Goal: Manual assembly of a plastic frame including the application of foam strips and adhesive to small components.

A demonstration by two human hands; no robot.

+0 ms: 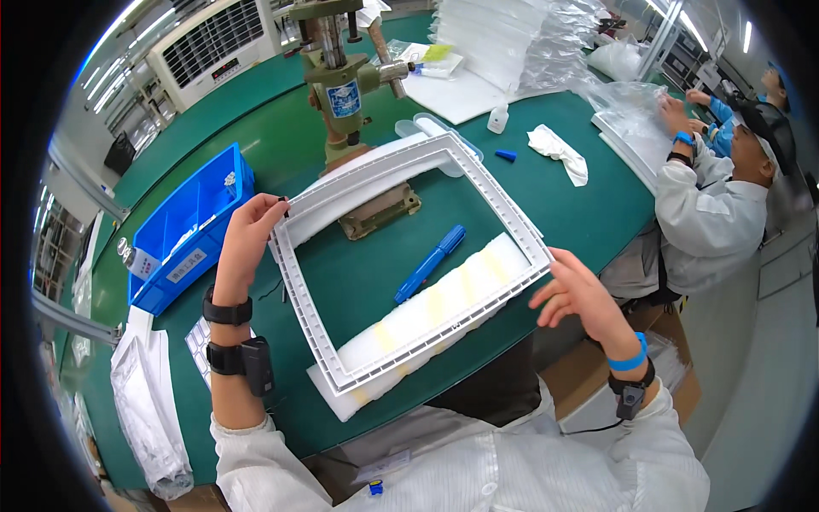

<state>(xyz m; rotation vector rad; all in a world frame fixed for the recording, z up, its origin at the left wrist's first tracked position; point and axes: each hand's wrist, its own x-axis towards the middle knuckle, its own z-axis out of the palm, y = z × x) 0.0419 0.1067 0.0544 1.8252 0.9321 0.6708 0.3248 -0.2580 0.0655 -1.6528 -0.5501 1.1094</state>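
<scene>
White rectangular plastic frame (pixel 409 256), ribbed rim, open middle, lying mid-desk; left hand (pixel 247 235) pinching its left corner; right hand (pixel 580 294) spread wide, touching its right corner

Green workbench (pixel 580 183) (long, curving away), white air cooler (pixel 213 47) behind, ceiling strip lights (pixel 693 30) on.

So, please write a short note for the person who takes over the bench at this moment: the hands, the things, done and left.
Left hand: pinches a small dark part at the far left corner of the white frame.
Right hand: open, at the frame's near right corner.
Frame lies on white foam pads on the green table; blue marker lies inside it.
Done: frame laid flat.
Left: cannot tell if that part is seated.
</scene>
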